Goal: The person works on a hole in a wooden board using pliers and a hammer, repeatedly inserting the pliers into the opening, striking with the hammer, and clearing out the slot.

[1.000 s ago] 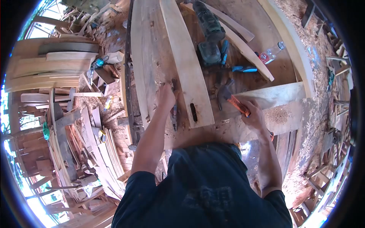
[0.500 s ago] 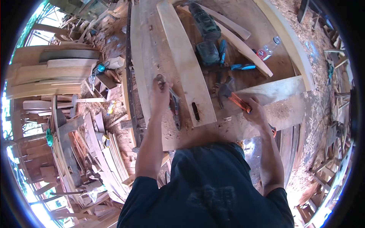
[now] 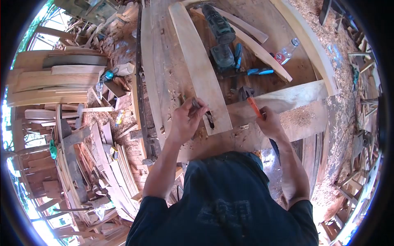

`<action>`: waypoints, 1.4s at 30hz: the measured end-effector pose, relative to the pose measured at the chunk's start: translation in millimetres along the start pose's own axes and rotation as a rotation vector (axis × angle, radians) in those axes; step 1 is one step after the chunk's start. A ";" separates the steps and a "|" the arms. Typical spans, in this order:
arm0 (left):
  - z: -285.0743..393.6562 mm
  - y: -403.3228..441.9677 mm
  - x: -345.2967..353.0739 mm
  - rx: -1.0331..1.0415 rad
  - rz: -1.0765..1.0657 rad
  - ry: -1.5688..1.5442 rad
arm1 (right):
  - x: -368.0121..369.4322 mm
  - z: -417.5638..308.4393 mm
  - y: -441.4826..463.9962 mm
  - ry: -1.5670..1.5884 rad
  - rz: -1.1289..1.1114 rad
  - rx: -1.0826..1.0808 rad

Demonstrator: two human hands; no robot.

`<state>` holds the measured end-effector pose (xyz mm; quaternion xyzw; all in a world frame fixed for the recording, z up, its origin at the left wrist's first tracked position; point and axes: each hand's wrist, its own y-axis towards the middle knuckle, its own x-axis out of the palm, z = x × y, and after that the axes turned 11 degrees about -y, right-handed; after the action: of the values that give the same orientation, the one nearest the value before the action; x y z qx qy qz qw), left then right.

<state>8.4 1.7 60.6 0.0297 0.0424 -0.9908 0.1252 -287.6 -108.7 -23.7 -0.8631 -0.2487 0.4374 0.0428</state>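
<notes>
My left hand (image 3: pixel 185 122) is closed in a pinch around a small dark metal piece (image 3: pixel 195 103), whose exact kind I cannot make out. Its fingertips are at the left edge of a pale wooden board (image 3: pixel 197 69), beside a narrow dark slot (image 3: pixel 210 119) cut near the board's end. In my right hand (image 3: pixel 271 124) is a hammer (image 3: pixel 255 107) with an orange and black handle. The hammer's dark head (image 3: pixel 246 93) is to the right of the board, apart from it.
A cordless drill (image 3: pixel 221 37) lies on the workbench (image 3: pixel 164 53), near blue-handled pliers (image 3: pixel 260 71) and a clear plastic bottle (image 3: pixel 287 52). Curved wooden pieces (image 3: pixel 260 55) lie behind them. Sawdust (image 3: pixel 303 117) covers part of a plank at right. Stacked lumber (image 3: pixel 53 82) fills the left side.
My left hand has moved right and nearer to me, to the slot in the board, pinching the small metal piece. My right hand has shifted slightly, turning the hammer more upright.
</notes>
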 end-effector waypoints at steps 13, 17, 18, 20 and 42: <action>-30.4 -8.8 4.4 0.123 -0.171 0.200 | -95.3 -149.1 -48.4 -0.065 0.037 -0.513; -42.2 -12.7 -4.6 0.220 -0.226 0.201 | -83.1 -147.6 -34.6 -0.355 -0.145 -0.571; -44.0 -15.6 -8.2 0.177 -0.271 0.233 | -82.4 -147.6 -34.0 -0.441 -0.227 -0.568; -57.1 -16.2 -8.6 0.151 -0.246 0.316 | -89.0 -156.2 -37.0 -0.366 -0.193 -0.582; -7.5 19.7 -6.9 -0.008 -0.220 0.012 | -74.1 -108.1 -36.4 0.182 0.054 -0.255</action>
<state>20.3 -14.9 52.1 0.0301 0.0502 -0.9982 0.0154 -254.6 -95.9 107.6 -0.9040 -0.2743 0.3231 -0.0567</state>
